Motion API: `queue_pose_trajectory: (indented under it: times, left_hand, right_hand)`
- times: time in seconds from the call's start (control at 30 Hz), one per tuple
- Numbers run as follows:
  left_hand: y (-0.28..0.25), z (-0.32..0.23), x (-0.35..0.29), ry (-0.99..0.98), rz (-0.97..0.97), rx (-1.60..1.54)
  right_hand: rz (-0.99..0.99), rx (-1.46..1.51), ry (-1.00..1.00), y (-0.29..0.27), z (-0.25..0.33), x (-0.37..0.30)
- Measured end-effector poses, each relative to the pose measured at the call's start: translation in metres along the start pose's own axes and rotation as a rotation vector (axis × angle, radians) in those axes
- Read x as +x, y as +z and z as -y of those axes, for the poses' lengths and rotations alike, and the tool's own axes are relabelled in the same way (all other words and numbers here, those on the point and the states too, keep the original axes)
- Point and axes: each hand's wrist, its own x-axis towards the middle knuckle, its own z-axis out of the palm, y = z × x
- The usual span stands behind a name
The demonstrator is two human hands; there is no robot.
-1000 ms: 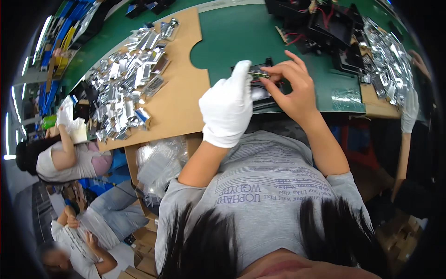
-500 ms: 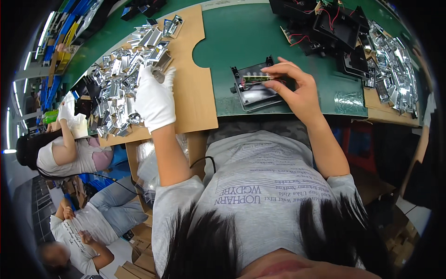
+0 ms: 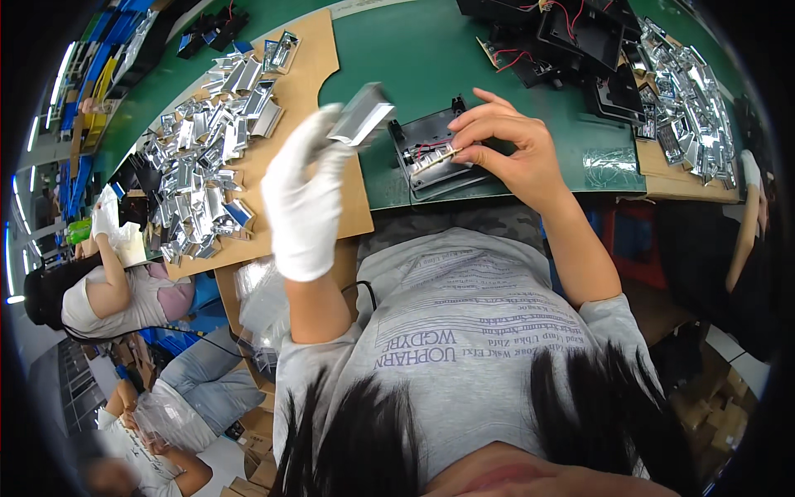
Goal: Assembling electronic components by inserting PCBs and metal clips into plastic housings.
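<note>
My left hand, in a white glove, grips a shiny silver reflector piece between thumb and fingers, held up over the edge of the brown board. Bare, my right hand pinches the end of a narrow circuit board strip with small parts and thin red and black wires. The strip is tilted above an open black plastic housing, which lies on the green mat near the table's front edge. The fingers of my right hand hide part of the housing.
Many silver reflectors are heaped on a brown board at left; another heap lies at right. Black housings with red wires are stacked at the back right. Co-workers sit at left; another person's arm shows at far right.
My left hand has come away from the heap with a silver reflector, moving right toward the housing. My right hand has tilted the circuit board strip and lowered it slightly.
</note>
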Motion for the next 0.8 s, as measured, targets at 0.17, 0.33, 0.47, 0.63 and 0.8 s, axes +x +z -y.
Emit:
queue_pose_trajectory:
  times: [0.17,0.33,0.47,0.63,0.8]
  left_hand:
    - [0.022,-0.006,0.003,-0.198,0.259,-0.473]
    - [0.033,-0.011,0.005,-0.239,0.27,-0.523]
    - [0.034,-0.012,0.004,-0.224,0.242,-0.528]
    - [0.029,-0.005,0.002,-0.192,0.291,-0.485]
    - [0.028,-0.005,0.0,-0.089,0.354,-0.387]
  right_hand:
    - [-0.029,-0.103,-0.012,0.004,0.006,0.002]
    - [-0.057,-0.128,-0.018,0.004,0.005,0.001]
    - [-0.081,-0.141,-0.034,0.006,0.003,0.001]
    - [-0.156,-0.151,-0.025,0.014,0.003,-0.001]
    - [-0.255,-0.027,0.034,0.02,0.002,-0.006]
